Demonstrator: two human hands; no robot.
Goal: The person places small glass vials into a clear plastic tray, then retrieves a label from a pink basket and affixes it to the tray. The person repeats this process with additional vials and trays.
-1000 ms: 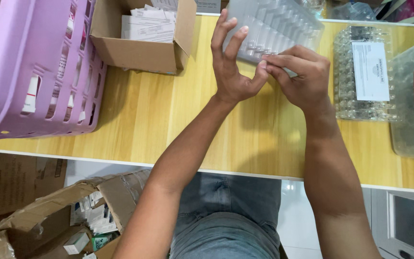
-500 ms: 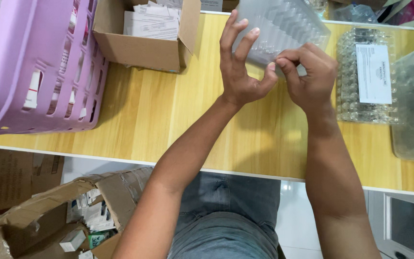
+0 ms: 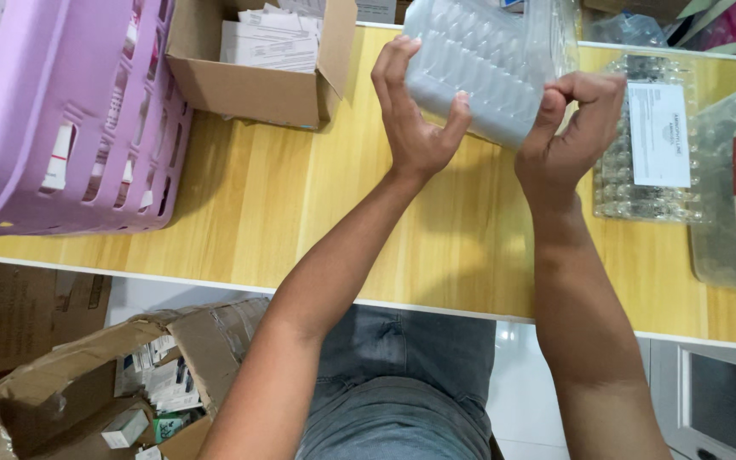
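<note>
Lighting: bright, even, soft; source overhead, not in view. Colour: warm on the yellow wooden table [image 3: 240, 213].
Shadows: soft-edged, under both forearms and beneath the left hand [image 3: 411, 119] and right hand [image 3: 568, 136]; a darker band along the base of the purple basket [image 3: 61, 111] and beside the cardboard box [image 3: 257, 85].
Glare: pale sheen on the clear plastic tray [image 3: 487, 60] held up between the hands; highlights on the clear packs [image 3: 641, 183] at right; printed label washed out.
Focus: sharp at centre; slight softness on the fingers and tray.
Distortion: wide-angle; table edge bows, basket stretches at left.
</note>
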